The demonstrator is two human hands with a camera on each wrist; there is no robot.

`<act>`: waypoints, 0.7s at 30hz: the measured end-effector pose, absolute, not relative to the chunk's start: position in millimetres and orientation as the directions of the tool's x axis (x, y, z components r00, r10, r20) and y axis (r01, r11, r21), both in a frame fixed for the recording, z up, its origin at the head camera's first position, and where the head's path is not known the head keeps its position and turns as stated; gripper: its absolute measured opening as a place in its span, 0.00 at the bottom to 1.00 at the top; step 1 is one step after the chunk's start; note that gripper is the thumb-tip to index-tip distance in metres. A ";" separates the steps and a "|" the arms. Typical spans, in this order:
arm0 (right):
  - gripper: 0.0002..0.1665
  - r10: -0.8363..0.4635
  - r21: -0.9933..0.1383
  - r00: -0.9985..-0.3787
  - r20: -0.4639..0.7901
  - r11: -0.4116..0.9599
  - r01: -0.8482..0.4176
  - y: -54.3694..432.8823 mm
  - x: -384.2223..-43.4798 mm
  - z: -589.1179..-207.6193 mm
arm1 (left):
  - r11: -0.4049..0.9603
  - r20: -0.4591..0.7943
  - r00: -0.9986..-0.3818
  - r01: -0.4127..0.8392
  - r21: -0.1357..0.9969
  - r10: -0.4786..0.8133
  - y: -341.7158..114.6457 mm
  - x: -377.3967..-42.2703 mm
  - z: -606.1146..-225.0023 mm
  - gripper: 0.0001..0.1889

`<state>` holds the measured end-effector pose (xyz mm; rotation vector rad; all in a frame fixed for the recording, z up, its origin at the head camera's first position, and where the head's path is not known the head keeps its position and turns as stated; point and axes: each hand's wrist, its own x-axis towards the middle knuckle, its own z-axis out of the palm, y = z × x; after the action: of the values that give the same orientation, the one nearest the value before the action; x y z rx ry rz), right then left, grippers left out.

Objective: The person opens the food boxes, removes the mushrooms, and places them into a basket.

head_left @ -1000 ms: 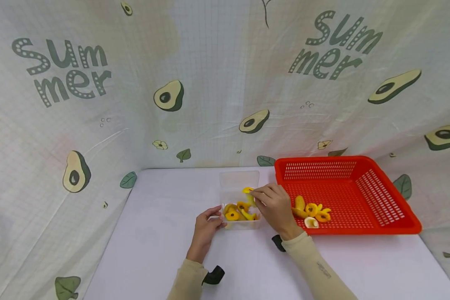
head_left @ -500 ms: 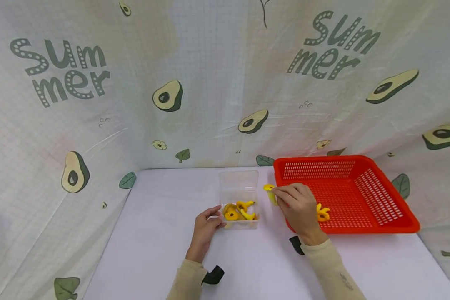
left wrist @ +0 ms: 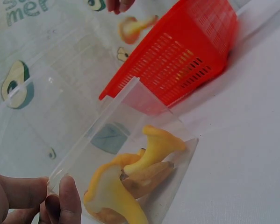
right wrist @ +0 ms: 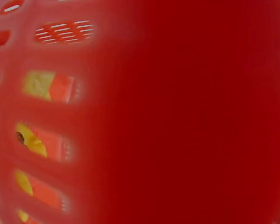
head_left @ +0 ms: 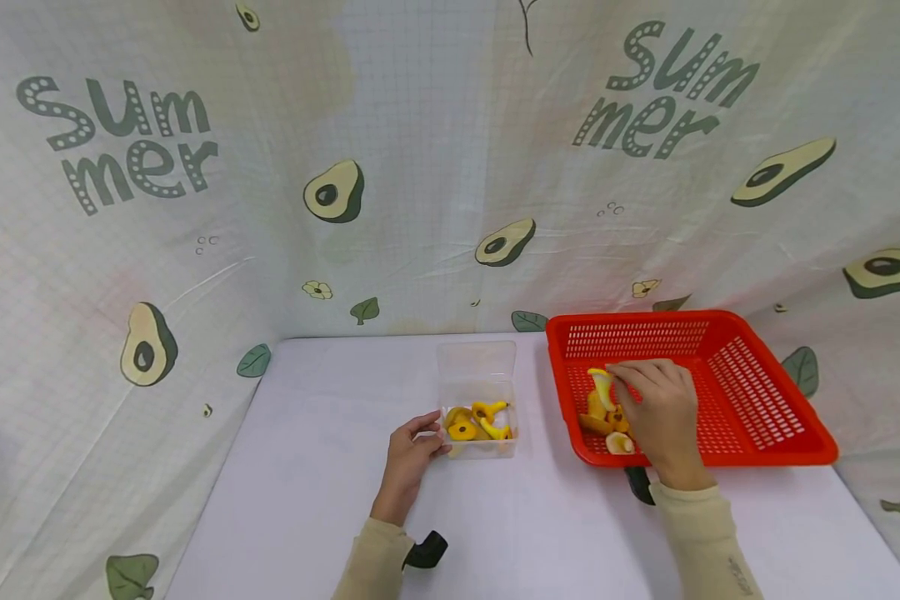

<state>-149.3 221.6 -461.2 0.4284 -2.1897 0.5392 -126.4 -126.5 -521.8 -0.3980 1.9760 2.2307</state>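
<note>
In the head view my right hand (head_left: 660, 412) pinches a yellow trumpet-shaped mushroom (head_left: 602, 387) over the left part of a red basket (head_left: 630, 322). The left wrist view shows this held mushroom (left wrist: 130, 29), blurred, above the basket's rim. My left hand (head_left: 407, 467) is at the left side of a clear plastic box (head_left: 483, 450). Its thumb and finger pinch the box edge in the left wrist view. Several yellow mushrooms (left wrist: 156, 144) and a brownish piece (left wrist: 151, 179) lie in the box. The right wrist view is mostly filled by the basket wall (right wrist: 196, 112); no fingers are identifiable there.
The box's clear lid (head_left: 476, 360) stands raised at its back. Several yellow and orange pieces (head_left: 595, 425) and a whitish one (head_left: 619, 443) lie in the basket's left part, partly behind my right hand. A patterned curtain (head_left: 420, 167) hangs behind the white table (head_left: 330, 400).
My right hand has carried the mushroom rightward from above the box to over the basket. My left hand has stayed at the box.
</note>
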 end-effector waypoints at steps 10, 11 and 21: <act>0.20 -0.224 -0.219 -0.633 0.741 0.811 -0.543 198.6 -144.9 -468.0 | -0.123 -0.279 -0.958 -0.269 0.955 -0.073 -126.2 -125.7 -521.2 0.24; 0.21 -0.250 -0.203 -0.624 0.741 0.802 -0.562 193.9 -144.4 -468.6 | -0.124 -0.277 -0.958 -0.267 0.956 -0.072 -126.2 -125.4 -521.0 0.24; 0.20 -0.439 -0.132 -0.581 0.686 0.709 -0.693 151.2 -140.0 -475.0 | -0.137 -0.282 -0.957 -0.271 0.953 -0.073 -126.3 -125.7 -521.2 0.23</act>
<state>-140.0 151.2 -475.0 0.8572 -2.2769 0.5184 -125.7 -126.3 -521.2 -0.3965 1.9704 2.2385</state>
